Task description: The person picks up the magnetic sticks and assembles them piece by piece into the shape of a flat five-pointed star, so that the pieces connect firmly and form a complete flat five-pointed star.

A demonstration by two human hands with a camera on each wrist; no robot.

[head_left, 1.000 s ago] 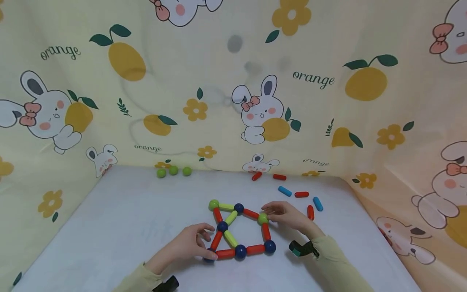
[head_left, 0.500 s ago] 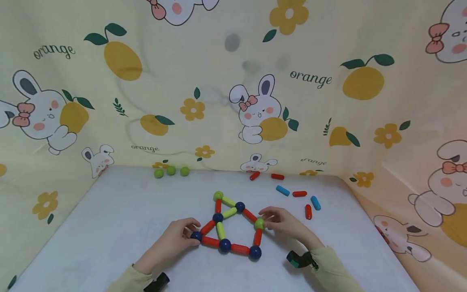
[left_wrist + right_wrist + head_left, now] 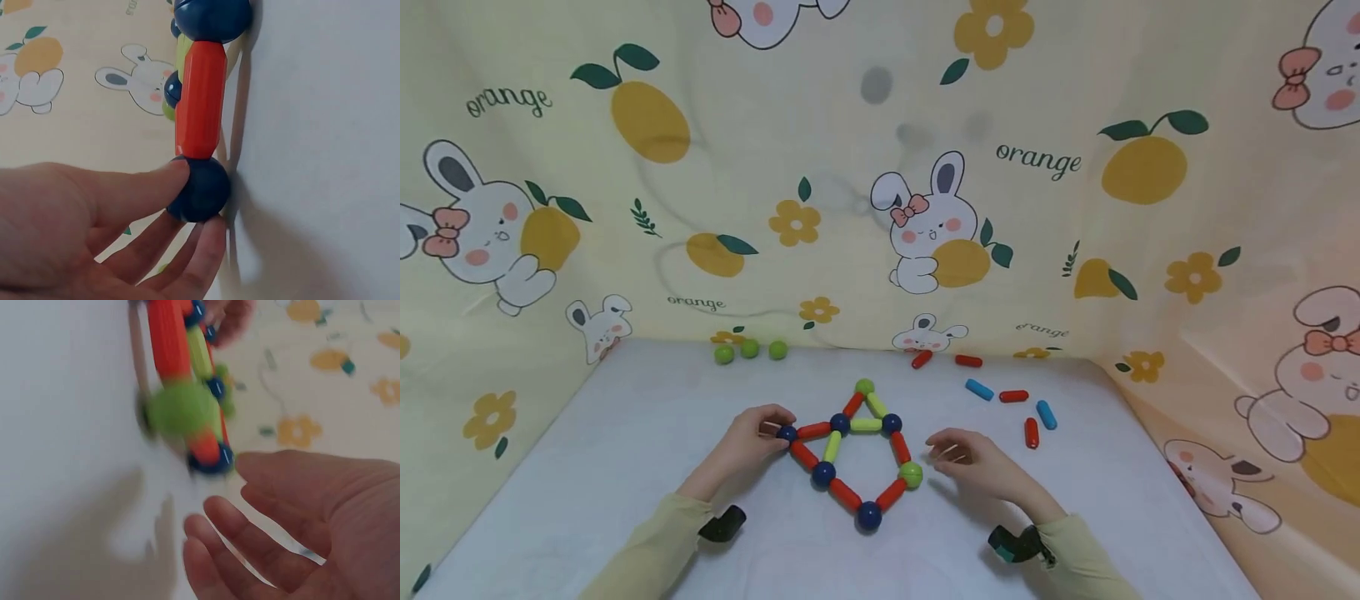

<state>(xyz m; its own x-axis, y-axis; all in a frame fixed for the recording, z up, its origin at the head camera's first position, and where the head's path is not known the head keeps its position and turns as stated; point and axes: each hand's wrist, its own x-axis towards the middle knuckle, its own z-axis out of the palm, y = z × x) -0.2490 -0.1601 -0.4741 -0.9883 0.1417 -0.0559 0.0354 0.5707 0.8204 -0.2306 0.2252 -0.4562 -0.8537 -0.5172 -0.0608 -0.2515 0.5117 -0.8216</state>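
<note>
A flat frame of red and light-green rods joined by dark blue and green balls lies on the white table. At its left corner my left hand (image 3: 748,442) pinches a dark blue ball (image 3: 200,190) between thumb and fingers; a red rod (image 3: 201,100) runs from that ball to another blue one. My right hand (image 3: 977,467) is off the frame, fingers loosely bent with nothing between them. A short gap separates it from the green ball (image 3: 911,475) at the right corner. The nearest corner is a blue ball (image 3: 868,516).
Several loose red rods (image 3: 1013,397) and two blue rods (image 3: 1047,414) lie at the back right of the white table (image 3: 587,500). Three green balls (image 3: 749,348) sit at the back left edge. A printed cloth (image 3: 835,125) rises behind the table.
The ball-and-rod frame has turned clockwise, its left corner moving away from me with my left hand. My right hand has let go of the green ball, which has shifted left and nearer.
</note>
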